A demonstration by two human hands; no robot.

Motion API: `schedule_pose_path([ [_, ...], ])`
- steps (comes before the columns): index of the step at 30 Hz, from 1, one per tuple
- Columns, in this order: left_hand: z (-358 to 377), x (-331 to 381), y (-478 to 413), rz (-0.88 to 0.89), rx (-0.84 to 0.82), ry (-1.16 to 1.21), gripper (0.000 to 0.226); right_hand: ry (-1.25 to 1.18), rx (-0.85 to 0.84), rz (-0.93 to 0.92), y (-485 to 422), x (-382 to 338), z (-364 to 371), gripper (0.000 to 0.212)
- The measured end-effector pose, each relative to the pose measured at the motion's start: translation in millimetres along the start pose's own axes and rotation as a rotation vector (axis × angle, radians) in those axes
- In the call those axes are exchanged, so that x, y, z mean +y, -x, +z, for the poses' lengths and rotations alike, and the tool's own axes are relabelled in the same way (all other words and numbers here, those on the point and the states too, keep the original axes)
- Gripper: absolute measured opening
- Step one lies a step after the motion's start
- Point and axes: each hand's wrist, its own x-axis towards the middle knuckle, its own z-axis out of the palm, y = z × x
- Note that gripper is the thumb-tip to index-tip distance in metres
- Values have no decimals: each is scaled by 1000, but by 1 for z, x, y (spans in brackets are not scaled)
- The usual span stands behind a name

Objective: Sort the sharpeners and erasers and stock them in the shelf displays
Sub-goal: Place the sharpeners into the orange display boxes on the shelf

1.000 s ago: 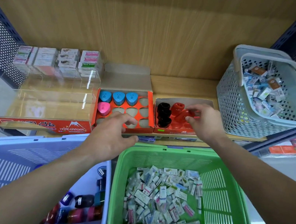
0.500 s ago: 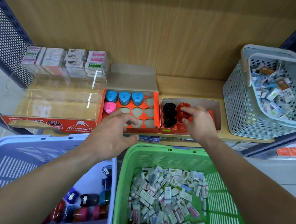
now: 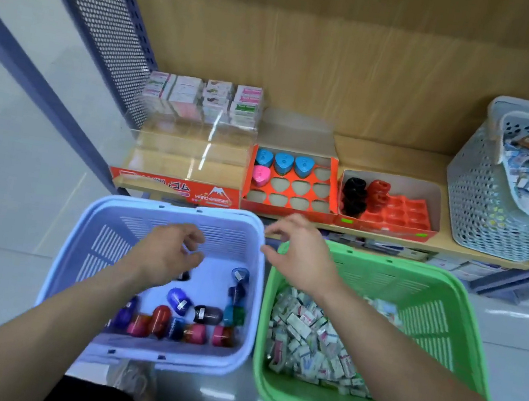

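My left hand (image 3: 169, 252) hovers inside the lilac basket (image 3: 80, 258), fingers loosely curled and holding nothing, above several coloured sharpeners (image 3: 179, 303). My right hand (image 3: 299, 256) hangs empty over the gap between the lilac basket and the green basket (image 3: 450, 333), which holds several wrapped erasers (image 3: 306, 342). On the shelf, an orange tray (image 3: 290, 201) holds three blue sharpeners (image 3: 284, 163) and a pink one (image 3: 260, 175). A red tray (image 3: 406, 212) holds black sharpeners (image 3: 354, 195) and red sharpeners (image 3: 379, 190).
A clear eraser display (image 3: 186, 160) with stacked eraser boxes (image 3: 203, 98) at its back stands at the shelf's left. A grey basket (image 3: 483, 207) of mixed items sits at the right. Dark mesh shelf uprights (image 3: 100, 4) flank the bay.
Both hands drew back from the shelf trays. My left hand dropped into the lilac basket; my right hand left the red tray and moved down-left between the baskets. The view tilted downward.
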Motion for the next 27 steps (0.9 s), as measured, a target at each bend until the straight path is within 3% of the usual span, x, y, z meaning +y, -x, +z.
schedule_pose_path([
  [6, 23, -123, 18, -275, -182, -201, 45, 120, -377, 10, -27, -25, 113, 37],
  [11, 47, -178, -12, -332, -157, -171, 54, 148, -557, 120, -60, -21, 210, 59],
  [18, 97, -223, -71, -394, -60, -70, 61, 126, -547, 59, -98, -4, 305, 66],
  [21, 114, -231, -80, -349, -119, -218, 66, 131, -465, 35, -102, 4, 322, 49],
  [23, 118, -235, -84, -362, -170, -173, 64, 145, -411, 18, -103, 7, 328, 38],
  [27, 116, -242, -92, -414, -153, -98, 63, 72, -466, 88, -105, 6, 330, 39],
])
